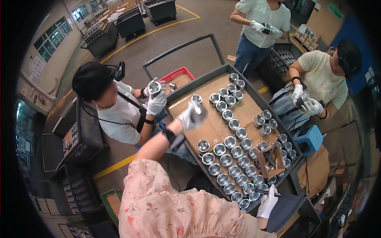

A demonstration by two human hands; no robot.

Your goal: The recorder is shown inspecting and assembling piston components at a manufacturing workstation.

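Note:
My left hand (191, 118), in a white glove and smeared by motion, reaches over the left side of a cardboard-lined cart (207, 129). It grips a shiny metal part (198, 114), blurred but similar to the round, piston-like metal parts (226, 160) standing in rows on the cart. Another such part (196, 98) stands just beyond that hand. My gloved right hand (268, 203) is closed around a thin black pen-like tool (265, 192) at the cart's near edge. The tool lies level above the nearest parts.
An open cardboard box (270, 162) holding dark slim items sits among the parts. At left, a co-worker (121, 107) holds a round part; two more people work at the far right. A red tray (179, 77) and a blue stool (308, 139) flank the cart.

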